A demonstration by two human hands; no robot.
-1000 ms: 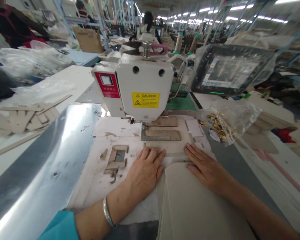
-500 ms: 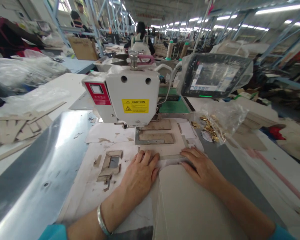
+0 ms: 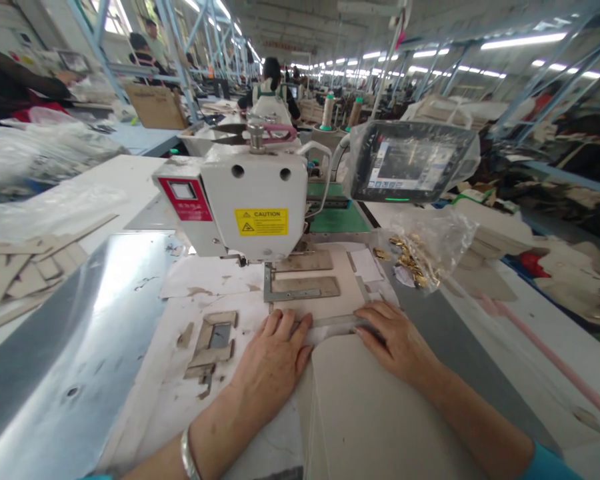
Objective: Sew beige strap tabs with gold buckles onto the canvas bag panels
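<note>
My left hand [image 3: 270,360] lies flat, fingers stretched out, on the paper-covered bed in front of a white sewing machine [image 3: 245,200]. My right hand [image 3: 395,340] rests palm down on the far edge of a beige fabric panel [image 3: 375,413], fingers together and extended. Just beyond both hands a tan piece sits in a metal clamp frame [image 3: 303,288] under the machine head.
A plastic-wrapped control screen [image 3: 405,163] stands at right, with a clear bag of gold metal parts [image 3: 420,250] below it. Cardboard cut-outs [image 3: 20,267] lie at left beside a shiny metal sheet [image 3: 80,333]. Other people work at distant stations.
The view has tilted up and shifted; both hands stay flat in the same places on the bed and the panel.
</note>
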